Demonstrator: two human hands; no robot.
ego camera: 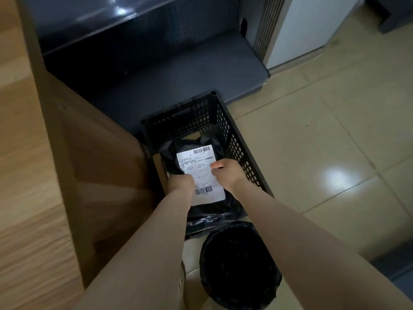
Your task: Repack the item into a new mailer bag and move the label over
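Brown wooden counter side panel (96,175) on the far left. Left hand (180,183) reaches down into the crate, arm nearly straight, fingers curled round the left edge of the black plastic mailer bag (169,157). The bag lies inside the crate, face up, with the white printed shipping label (199,168) stuck on top. Right hand (226,173) comes in from the right, wrist bent, fingertips and thumb pinching the bag's right side at the label edge; can't tell whether it has the label alone. Black perforated plastic crate (237,142) sits on the beige tiled floor (312,153). A round black lined bin (239,265) is just in front of the crate.

Step looks like picking up the old parcel: early, nothing repacked, label not moved. Next move likely needs a two-handed lift clear of the crate walls.
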